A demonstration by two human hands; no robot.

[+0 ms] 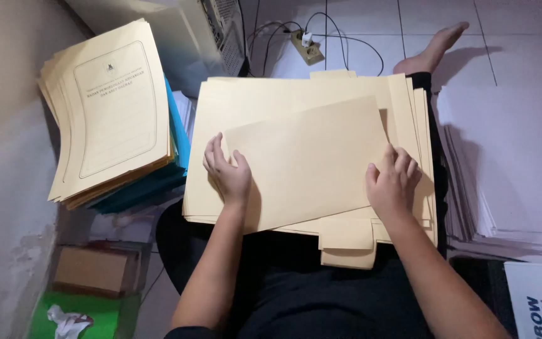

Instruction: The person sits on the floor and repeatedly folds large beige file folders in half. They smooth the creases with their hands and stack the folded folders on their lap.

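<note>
A pile of cream paper folders (252, 100) lies across my lap. On top of it sits one folded cream sheet (312, 157), slightly tilted. My left hand (227, 172) presses flat on that sheet's left edge, fingers apart. My right hand (393, 179) rests palm down on its right edge, fingers bent over the fold. Neither hand grips anything; both lie flat on the sheet. A folder tab (346, 242) sticks out below the pile toward me.
A stack of printed cream folder covers (111, 107) leans at left on blue folders (180, 135). White paper stacks (509, 157) lie at right. A computer case (211, 28) and power strip (307, 47) stand behind. My bare foot (434, 47) stretches out. Brown box (95, 270).
</note>
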